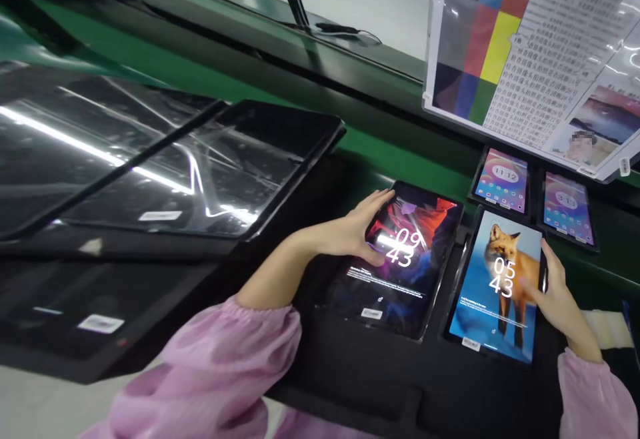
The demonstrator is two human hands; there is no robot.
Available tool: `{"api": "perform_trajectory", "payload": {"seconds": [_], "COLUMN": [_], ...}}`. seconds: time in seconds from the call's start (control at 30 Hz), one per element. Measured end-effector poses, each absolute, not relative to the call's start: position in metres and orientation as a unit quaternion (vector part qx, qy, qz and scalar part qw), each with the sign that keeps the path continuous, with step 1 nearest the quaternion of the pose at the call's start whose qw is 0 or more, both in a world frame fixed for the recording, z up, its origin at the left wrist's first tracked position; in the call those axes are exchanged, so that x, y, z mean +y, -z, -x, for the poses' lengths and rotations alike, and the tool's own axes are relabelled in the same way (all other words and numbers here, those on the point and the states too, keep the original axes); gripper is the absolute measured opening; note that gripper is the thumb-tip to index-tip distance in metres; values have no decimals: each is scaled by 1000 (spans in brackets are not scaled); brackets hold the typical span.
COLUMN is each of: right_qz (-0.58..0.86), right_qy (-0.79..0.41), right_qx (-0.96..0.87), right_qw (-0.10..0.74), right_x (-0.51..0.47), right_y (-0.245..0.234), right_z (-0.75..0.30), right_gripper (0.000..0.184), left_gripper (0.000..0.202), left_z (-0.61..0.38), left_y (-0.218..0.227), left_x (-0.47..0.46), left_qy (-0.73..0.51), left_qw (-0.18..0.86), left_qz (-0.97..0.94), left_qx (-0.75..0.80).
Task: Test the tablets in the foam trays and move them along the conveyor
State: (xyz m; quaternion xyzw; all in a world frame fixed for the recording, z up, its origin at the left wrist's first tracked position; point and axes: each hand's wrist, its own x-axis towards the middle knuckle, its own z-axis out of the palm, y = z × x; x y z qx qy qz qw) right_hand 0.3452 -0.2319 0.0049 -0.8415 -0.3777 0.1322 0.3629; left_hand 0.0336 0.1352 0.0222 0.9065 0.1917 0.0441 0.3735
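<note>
Two lit tablets lie side by side in a black foam tray [350,372]. The left tablet [400,272] shows a red and purple picture with the clock 09 43. My left hand [355,229] grips its left edge, thumb on the screen. The right tablet [500,305] shows a fox on a blue ground with 05 43. My right hand [553,292] holds its right edge, thumb resting on the glass. Both arms wear pink sleeves.
Two smaller lit tablets [503,180] [569,207] lie behind, under a tilted colour test chart [540,52]. A stack of dark tablets wrapped in shiny film [150,165] fills the left side. A green conveyor belt [200,72] runs along the back.
</note>
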Motion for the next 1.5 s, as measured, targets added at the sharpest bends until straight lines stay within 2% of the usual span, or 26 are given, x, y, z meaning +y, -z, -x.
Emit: {"api": "perform_trajectory", "payload": {"seconds": [0.1, 0.27, 0.33, 0.53, 0.67, 0.8, 1.0, 1.07, 1.2, 1.23, 1.4, 1.5], "right_qz": [854, 865, 866, 860, 846, 828, 796, 798, 805, 804, 795, 798], "right_qy": [-99, -109, -118, -133, -82, -65, -94, -60, 67, 91, 131, 137], "right_qx": [-348, -324, -325, -380, -486, -541, -589, -589, -557, -548, -527, -523], "right_qw": [373, 368, 360, 314, 201, 136, 102, 112, 191, 214, 270, 265], "right_x": [-225, -223, -225, -236, -238, -236, -235, -235, -236, -237, -239, -240], "right_y": [-1, -6, -10, -31, -44, -50, -45, -41, -44, -47, -66, -69], "right_z": [-345, -339, -336, -319, -293, -271, -263, -265, -273, -274, -277, -278], "right_gripper": [90, 87, 89, 114, 120, 133, 144, 136, 84, 77, 79, 79], "left_gripper": [134, 87, 83, 99, 115, 116, 124, 128, 140, 144, 149, 138], "left_z": [-38, -53, -52, -8, 31, 49, 44, 38, 30, 29, 27, 23], "left_y": [-18, -18, -23, -34, -26, -22, -29, -31, -33, -34, -33, -25], "left_x": [133, 128, 122, 81, 50, 31, 27, 27, 25, 24, 24, 26], "left_qy": [-70, -161, -168, -148, -94, -67, -58, -57, -44, -43, -38, -66], "left_qw": [375, 395, 405, 420, 418, 389, 359, 342, 316, 312, 300, 292], "left_qz": [-897, -853, -841, -830, -843, -859, -874, -883, -896, -897, -899, -888], "left_qx": [225, 302, 317, 336, 325, 326, 321, 316, 308, 309, 318, 349]}}
